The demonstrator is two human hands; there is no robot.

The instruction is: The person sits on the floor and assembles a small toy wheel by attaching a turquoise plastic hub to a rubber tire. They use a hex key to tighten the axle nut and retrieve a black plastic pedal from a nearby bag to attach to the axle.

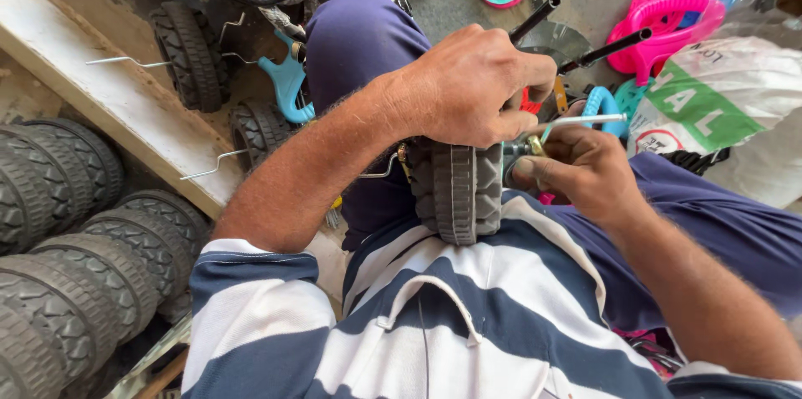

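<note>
Grey treaded wheel (455, 190) sat edge-up in my lap, one in hand. Left hand (472, 86) clamped over its top, fingers curled shut on it. Right hand (585, 169) pinched a thin metal rod (585, 121) at the hub; hub itself hidden. Seven-odd spare tyres (75, 240) stacked left, some cut off by frame.

A white woven sack (735, 106) lies just right of the right grip (576, 169), slumped on the floor, carrying a green diagonal band with white lettering and a small red-ringed round mark near its lower left corner.
</note>
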